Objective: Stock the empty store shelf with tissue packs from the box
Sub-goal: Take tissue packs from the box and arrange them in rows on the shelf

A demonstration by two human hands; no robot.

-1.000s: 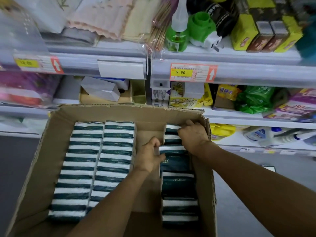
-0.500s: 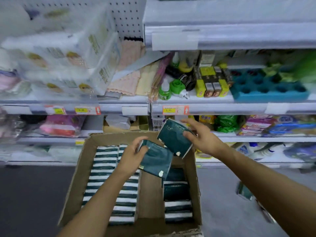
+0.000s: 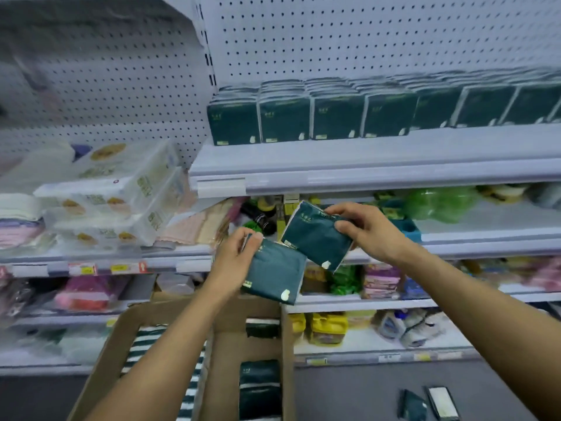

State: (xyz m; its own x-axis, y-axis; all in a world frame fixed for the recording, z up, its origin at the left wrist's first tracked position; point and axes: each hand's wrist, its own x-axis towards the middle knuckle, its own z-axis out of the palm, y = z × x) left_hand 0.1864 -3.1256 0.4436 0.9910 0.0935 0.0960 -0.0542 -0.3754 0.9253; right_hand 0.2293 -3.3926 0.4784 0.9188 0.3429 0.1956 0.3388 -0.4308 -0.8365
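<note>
Green tissue packs, print too blurred to read, sit pinched one per hand: left hand (image 3: 235, 259) on one pack (image 3: 274, 276), right hand (image 3: 368, 230) on another (image 3: 315, 238), now raised above the box (image 3: 252, 344) toward the shelf (image 3: 364, 165).

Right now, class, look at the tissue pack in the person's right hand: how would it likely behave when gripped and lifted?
The tissue pack probably feels light: the right hand holds it by one end with fingertips alone. It likely gives under pressure, since its green wrapper looks soft. Flat-sided, it should not roll, and the packs on the shelf stand upright.
</note>
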